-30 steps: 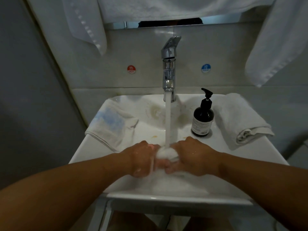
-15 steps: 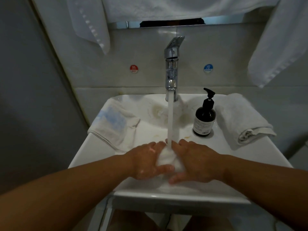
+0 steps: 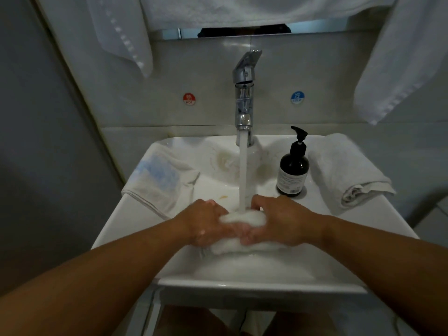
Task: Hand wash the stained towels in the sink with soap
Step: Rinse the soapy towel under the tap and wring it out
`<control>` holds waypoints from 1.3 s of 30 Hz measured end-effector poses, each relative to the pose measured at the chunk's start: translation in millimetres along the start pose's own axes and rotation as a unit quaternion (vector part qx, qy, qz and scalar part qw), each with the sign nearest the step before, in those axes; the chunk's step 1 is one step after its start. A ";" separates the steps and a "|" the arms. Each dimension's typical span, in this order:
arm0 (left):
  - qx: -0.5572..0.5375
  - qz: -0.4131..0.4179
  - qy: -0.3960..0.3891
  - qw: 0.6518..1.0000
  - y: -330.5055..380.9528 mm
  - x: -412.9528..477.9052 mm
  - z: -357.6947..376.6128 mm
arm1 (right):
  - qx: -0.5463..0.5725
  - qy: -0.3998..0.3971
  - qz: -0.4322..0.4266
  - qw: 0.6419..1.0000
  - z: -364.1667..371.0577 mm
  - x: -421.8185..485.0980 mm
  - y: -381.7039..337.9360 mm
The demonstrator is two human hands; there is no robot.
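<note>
A wet white towel (image 3: 242, 218) is bunched between my two hands in the white sink (image 3: 242, 286), right under the running stream from the chrome tap (image 3: 244, 93). My left hand (image 3: 206, 221) grips its left side and my right hand (image 3: 278, 220) grips its right side, fingers curled into the cloth. A towel with a blue stain (image 3: 157, 175) lies on the sink's left rim. A dark soap pump bottle (image 3: 293, 170) stands on the right rim.
A folded white towel (image 3: 344, 173) lies on the sink's right rim beside the bottle. White towels (image 3: 400, 57) hang above at left, centre and right. Red hot and blue cold stickers (image 3: 297, 97) flank the tap on the wall. A grey wall stands at the left.
My hands have drawn slightly apart and a longer roll of the towel shows between them under the water. The view has shifted a little.
</note>
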State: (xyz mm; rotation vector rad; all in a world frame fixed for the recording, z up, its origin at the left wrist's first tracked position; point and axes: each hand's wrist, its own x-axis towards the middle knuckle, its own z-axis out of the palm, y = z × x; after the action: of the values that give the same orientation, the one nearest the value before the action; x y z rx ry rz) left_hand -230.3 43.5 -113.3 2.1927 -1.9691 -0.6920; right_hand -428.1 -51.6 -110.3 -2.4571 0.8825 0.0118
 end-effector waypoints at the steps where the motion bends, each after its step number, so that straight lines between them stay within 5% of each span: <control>1: 0.014 -0.004 0.042 0.999 -2.3 -1.1 -1.2 | -0.026 0.023 -0.011 0.999 -2.2 -0.2 -1.1; 12: 0.084 0.036 -0.017 0.996 -2.3 -1.0 11.2 | -0.179 -0.026 -0.017 0.983 8.1 -2.7 -2.3; 17: 0.038 0.076 0.006 0.996 1.0 -2.1 0.8 | -0.072 0.007 -0.050 0.996 3.5 2.4 3.0; 21: -0.012 0.060 -0.047 0.997 1.7 -3.0 -3.4 | 0.042 -0.067 -0.010 0.997 5.6 -1.6 5.2; 26: -0.004 0.057 0.040 0.998 -6.3 -4.6 -10.0 | -0.063 0.007 -0.039 0.997 2.2 -5.6 -0.1; 28: -0.029 0.078 -0.005 0.997 -6.2 -11.2 -5.6 | -0.083 -0.026 -0.044 0.995 6.7 -11.7 -1.3; 35: 0.235 0.103 -0.089 0.963 5.1 -3.7 4.6 | -0.191 -0.029 -0.029 0.981 16.4 -2.4 -6.4; 39: 0.147 0.096 -0.049 0.983 6.1 -0.9 0.5 | -0.129 0.000 -0.067 0.989 10.2 3.4 -1.8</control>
State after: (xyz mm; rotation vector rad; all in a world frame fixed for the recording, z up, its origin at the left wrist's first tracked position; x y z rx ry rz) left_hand -236.1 43.5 -111.2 2.1103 -2.4318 -0.5192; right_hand -422.7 -47.6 -118.9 -2.7530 0.7539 0.0834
